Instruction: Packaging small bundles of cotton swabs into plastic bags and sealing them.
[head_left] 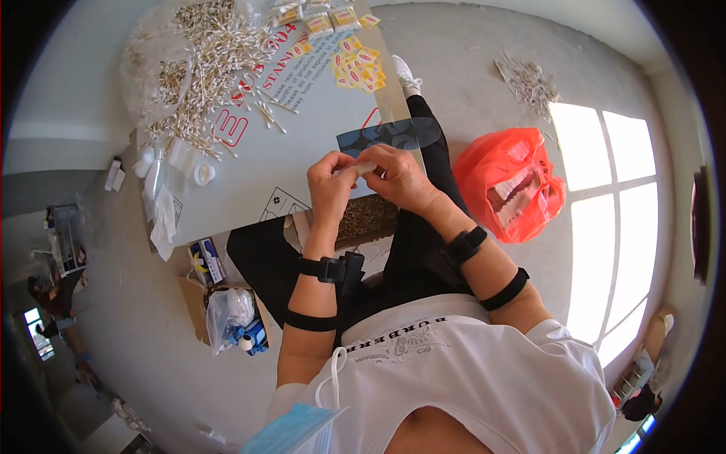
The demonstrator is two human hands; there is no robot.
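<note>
1. A seated person in a white top and black trousers is working with bare hands at a low grey table, which is filling the view from 10 to 12 o'clock.
2. Near the centre, toward 12 o'clock, a small pale piece is resting between the fingertips of both hands; what it is made of is too small to tell.
3. The left hand is closing thumb and fingers on the piece's 9 o'clock end.
4. The right hand is pinching its 3 o'clock end, knuckles bent.
5. Just beyond the hands, toward 12 o'clock, a dark see-through sheet with round shapes is lying at the table's edge.
6. Farther off at 12 o'clock, yellow-and-white cards are lying in a loose cluster, and small packets are sitting behind them.
7. At 11 o'clock, a big heap of cotton swabs is spilling from a clear plastic bag.
8. Between 9 and 10 o'clock, a small white tub is standing on the table.
9. Between 2 and 3 o'clock, a red plastic bag is sitting open on the floor.
10. At 8 o'clock, a cardboard box is holding blue and white items.
</note>
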